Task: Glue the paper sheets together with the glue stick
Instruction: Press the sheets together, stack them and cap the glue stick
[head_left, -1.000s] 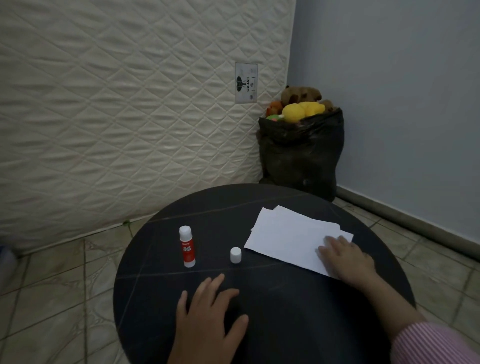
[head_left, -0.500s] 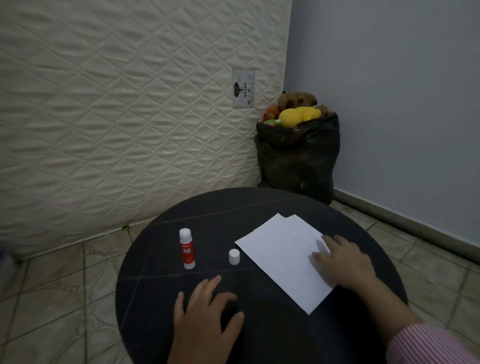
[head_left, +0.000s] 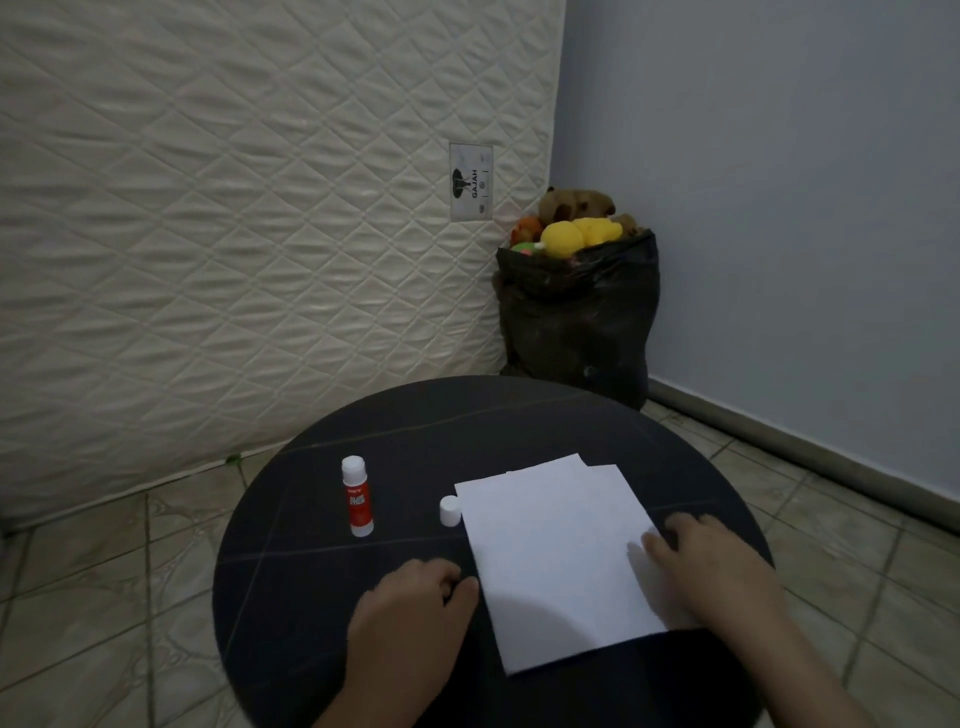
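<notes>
Paper sheets (head_left: 556, 551) white, stacked, slightly offset
</notes>
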